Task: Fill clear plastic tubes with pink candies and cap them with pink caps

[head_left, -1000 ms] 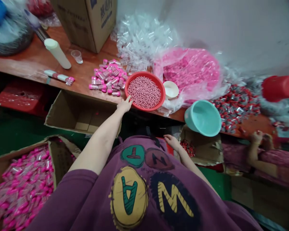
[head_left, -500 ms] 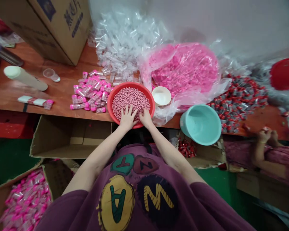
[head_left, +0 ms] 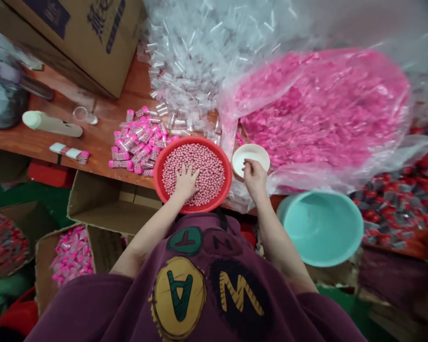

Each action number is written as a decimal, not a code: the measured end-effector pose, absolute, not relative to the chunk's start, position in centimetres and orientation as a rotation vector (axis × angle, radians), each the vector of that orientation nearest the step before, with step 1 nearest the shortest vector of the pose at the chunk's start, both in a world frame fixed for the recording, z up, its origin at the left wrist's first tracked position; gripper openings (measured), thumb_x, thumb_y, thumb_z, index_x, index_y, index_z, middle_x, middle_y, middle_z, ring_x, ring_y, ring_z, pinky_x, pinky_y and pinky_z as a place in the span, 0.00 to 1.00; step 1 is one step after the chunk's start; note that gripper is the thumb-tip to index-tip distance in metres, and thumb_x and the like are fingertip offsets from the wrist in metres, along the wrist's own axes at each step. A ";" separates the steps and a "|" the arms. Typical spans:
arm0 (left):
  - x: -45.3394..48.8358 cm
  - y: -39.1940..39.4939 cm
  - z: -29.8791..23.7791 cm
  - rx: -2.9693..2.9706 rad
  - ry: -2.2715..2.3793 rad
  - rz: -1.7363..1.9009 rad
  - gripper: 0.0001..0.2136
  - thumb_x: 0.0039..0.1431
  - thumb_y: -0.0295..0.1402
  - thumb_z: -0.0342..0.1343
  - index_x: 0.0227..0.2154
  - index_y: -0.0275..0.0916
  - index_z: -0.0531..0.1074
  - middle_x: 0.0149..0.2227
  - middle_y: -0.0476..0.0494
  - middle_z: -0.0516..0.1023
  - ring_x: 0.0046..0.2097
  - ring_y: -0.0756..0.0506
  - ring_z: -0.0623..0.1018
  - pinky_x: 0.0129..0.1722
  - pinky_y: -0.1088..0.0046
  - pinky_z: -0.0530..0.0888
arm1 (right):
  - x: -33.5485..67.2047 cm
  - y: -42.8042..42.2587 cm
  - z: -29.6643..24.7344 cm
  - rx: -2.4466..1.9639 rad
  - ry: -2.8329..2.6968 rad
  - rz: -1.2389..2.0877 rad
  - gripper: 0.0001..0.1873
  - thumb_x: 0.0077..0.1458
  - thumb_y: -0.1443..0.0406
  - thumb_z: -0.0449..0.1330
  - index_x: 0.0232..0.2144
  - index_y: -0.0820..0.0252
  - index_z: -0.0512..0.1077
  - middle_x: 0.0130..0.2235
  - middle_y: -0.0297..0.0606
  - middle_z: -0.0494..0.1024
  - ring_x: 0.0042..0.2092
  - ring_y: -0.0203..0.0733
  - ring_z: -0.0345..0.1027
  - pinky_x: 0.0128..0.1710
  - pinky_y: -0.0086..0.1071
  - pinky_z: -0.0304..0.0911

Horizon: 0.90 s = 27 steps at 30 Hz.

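A red bowl (head_left: 157, 176) full of small pink balls stands at the table's near edge. My left hand (head_left: 185, 181) lies flat on the balls with its fingers spread. Just right of it is a small white bowl (head_left: 258, 153). My right hand (head_left: 254, 177) hovers at that bowl's near rim, fingertips pinched together; what they hold, if anything, is too small to make out. Left of the red bowl lies a heap of pink-capped vials (head_left: 137, 141).
Behind are a pile of clear empty vials (head_left: 196, 52), a plastic bag of pink caps (head_left: 321, 104) and a cardboard box (head_left: 74, 38). A teal basin (head_left: 321, 228) sits right, red-capped vials (head_left: 399, 209) beyond. Open cartons (head_left: 107, 204) stand below the table.
My right hand left the red bowl and moved right to the white bowl. My left hand slid further onto the balls. The view came closer to the table.
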<state>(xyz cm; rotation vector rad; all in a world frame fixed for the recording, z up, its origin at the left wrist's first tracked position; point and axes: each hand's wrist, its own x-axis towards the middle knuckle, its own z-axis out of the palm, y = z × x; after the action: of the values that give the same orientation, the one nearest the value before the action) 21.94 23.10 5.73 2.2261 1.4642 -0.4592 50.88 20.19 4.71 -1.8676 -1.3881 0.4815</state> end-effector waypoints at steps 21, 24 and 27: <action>22.4 33.0 9.3 2.276 1.403 0.417 0.16 0.76 0.33 0.48 0.52 0.38 0.81 0.58 0.34 0.82 0.62 0.36 0.78 0.69 0.53 0.73 | 47.8 24.8 3.8 -2.299 -1.558 0.786 0.30 0.71 0.68 0.51 0.72 0.67 0.64 0.70 0.62 0.68 0.67 0.65 0.69 0.67 0.56 0.69; 26.9 34.6 8.3 2.326 1.228 0.320 0.17 0.75 0.30 0.48 0.56 0.39 0.80 0.65 0.34 0.78 0.67 0.35 0.75 0.70 0.50 0.72 | 48.5 20.6 3.7 -2.264 -1.402 0.507 0.28 0.73 0.64 0.51 0.70 0.66 0.66 0.74 0.61 0.62 0.74 0.64 0.58 0.76 0.58 0.57; 31.3 34.7 8.0 2.394 1.067 0.129 0.19 0.73 0.28 0.49 0.59 0.36 0.79 0.69 0.30 0.74 0.70 0.33 0.72 0.70 0.52 0.71 | 50.4 17.4 3.3 -2.409 -1.124 0.298 0.31 0.69 0.64 0.54 0.71 0.67 0.63 0.75 0.63 0.58 0.77 0.67 0.52 0.77 0.65 0.52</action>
<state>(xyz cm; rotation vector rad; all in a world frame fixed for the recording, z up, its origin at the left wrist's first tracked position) 31.30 34.74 8.01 2.3939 1.0668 0.1294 50.41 17.42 3.26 -2.4087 -1.1237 0.2983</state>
